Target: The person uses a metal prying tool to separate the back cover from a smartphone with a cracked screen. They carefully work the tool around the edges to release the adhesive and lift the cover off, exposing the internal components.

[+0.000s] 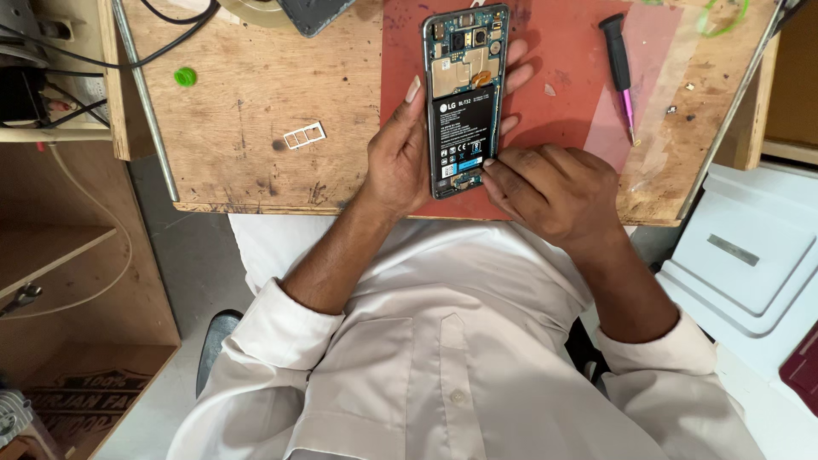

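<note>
An opened smartphone with its back cover off lies lengthwise on a red mat, showing a black battery and a circuit board. My left hand grips the phone from its left side, fingers wrapped behind to its right edge. My right hand rests at the phone's near end, a fingertip pressing on the lower right corner by the battery.
A black and pink screwdriver lies on the mat to the right. A white SIM tray and a green cap sit on the wooden bench. Cables hang at left; a white box stands at right.
</note>
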